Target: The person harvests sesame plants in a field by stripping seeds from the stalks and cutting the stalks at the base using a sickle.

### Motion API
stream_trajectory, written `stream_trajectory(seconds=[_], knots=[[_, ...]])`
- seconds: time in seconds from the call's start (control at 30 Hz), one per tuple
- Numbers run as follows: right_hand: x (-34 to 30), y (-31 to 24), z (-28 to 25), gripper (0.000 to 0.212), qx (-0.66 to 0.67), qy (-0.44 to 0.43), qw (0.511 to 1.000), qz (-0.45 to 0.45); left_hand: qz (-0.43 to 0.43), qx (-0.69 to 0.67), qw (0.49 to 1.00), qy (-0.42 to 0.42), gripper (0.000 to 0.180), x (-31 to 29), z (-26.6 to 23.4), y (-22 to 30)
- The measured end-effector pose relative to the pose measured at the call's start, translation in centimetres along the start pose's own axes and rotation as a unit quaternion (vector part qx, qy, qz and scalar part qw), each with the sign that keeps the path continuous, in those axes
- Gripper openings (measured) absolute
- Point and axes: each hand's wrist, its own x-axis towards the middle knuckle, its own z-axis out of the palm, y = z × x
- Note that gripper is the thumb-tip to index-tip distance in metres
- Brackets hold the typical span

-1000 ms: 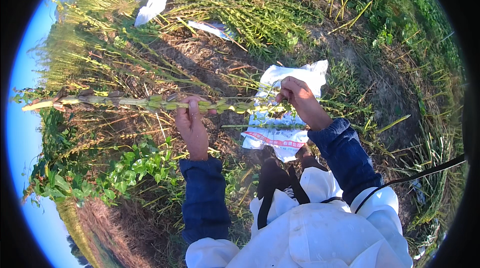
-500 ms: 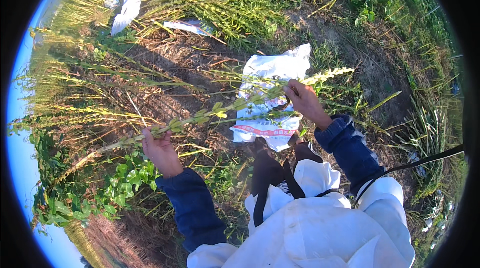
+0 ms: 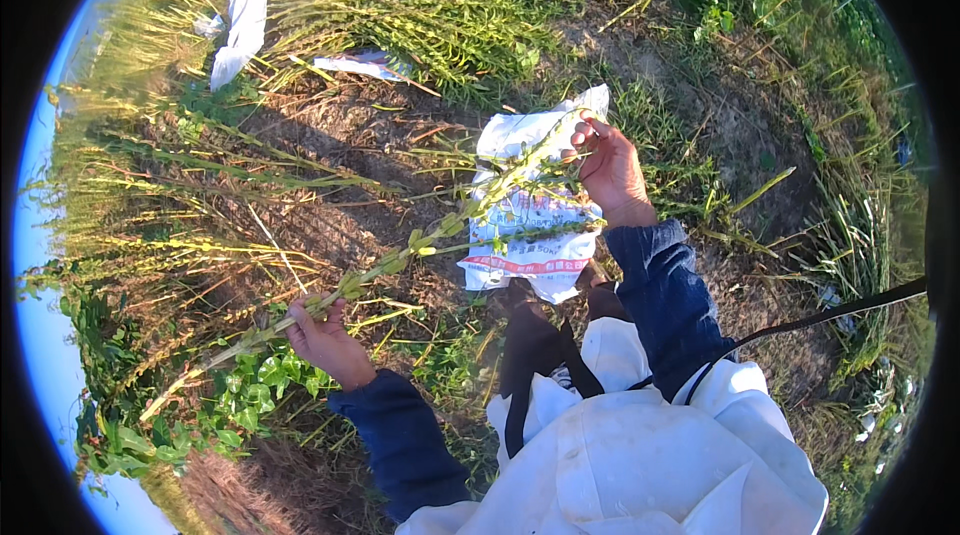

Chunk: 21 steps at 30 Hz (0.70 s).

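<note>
L hand [image 3: 332, 343], blue denim sleeve, pinches a long yellow-green podded plant stalk [image 3: 420, 242] nr its paler lower end; R hand [image 3: 614, 169] has bent fingers by the thin tip, can't tell if closed on it. Stalk runs diag. btwn hands, upper part over a flat white printed sack w/ red stripe [image 3: 528, 253] on brown ground [image 3: 310, 210].

My left hand [image 3: 330, 343] grips with fingers bent toward the thumb, my left forearm [image 3: 405, 450] slanting out leftward. My right hand [image 3: 612, 171] (the farther forward of the two) has its fingers curled, my right forearm [image 3: 668, 300] leaning slightly inward.
</note>
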Motion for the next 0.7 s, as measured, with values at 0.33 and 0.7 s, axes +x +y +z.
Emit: stream_trajectory(seconds=[0.33,0.7], knots=[[1.6,0.4,11.4,0.045,-0.337,-0.32,0.883,-0.071,-0.043,-0.017,0.985,-0.164,0.018,-2.3,3.6,0.0],[3.6,-9.7,9.9,0.053,-0.745,-0.149,0.446,-0.473,-0.085,0.0,0.996,0.02,0.02,1.0,-2.1,-2.4]])
